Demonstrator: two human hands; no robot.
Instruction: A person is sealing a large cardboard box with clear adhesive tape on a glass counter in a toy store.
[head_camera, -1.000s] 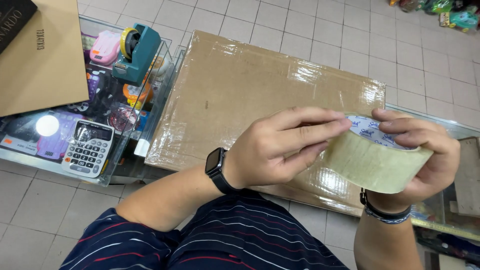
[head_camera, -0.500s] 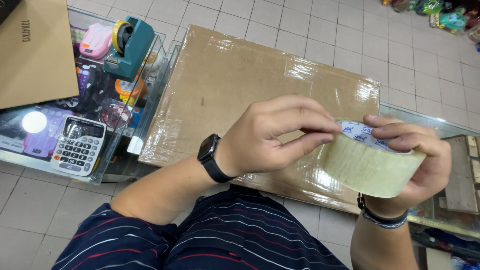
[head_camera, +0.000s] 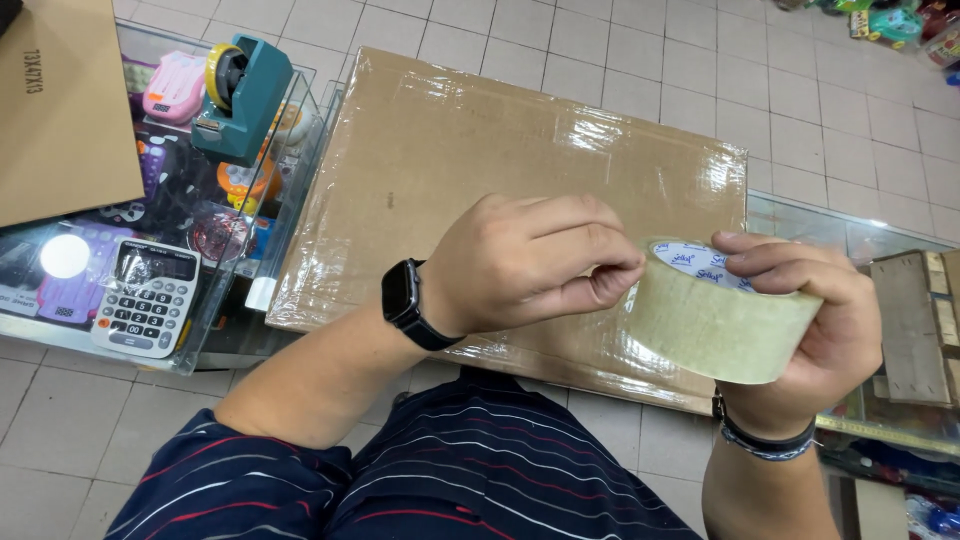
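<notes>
My right hand (head_camera: 810, 325) grips a wide roll of clear packing tape (head_camera: 715, 315), fingers over its top and thumb under it. My left hand (head_camera: 530, 262), with a black smartwatch (head_camera: 405, 300) on the wrist, pinches at the roll's left edge with thumb and forefinger. Both hands hover above a flat cardboard parcel (head_camera: 450, 170) wrapped in shiny clear tape, which lies across a glass counter.
A teal tape dispenser (head_camera: 240, 95) and a grey calculator (head_camera: 147, 298) sit on the glass display case (head_camera: 60, 335) at left. A brown cardboard sheet (head_camera: 60, 100) lies at top left. A wooden piece (head_camera: 915, 325) rests at right. Tiled floor surrounds.
The view has shifted slightly left and down. My left fingers have closed tighter onto the roll's edge, and the roll sits a little lower and more level in my right hand.
</notes>
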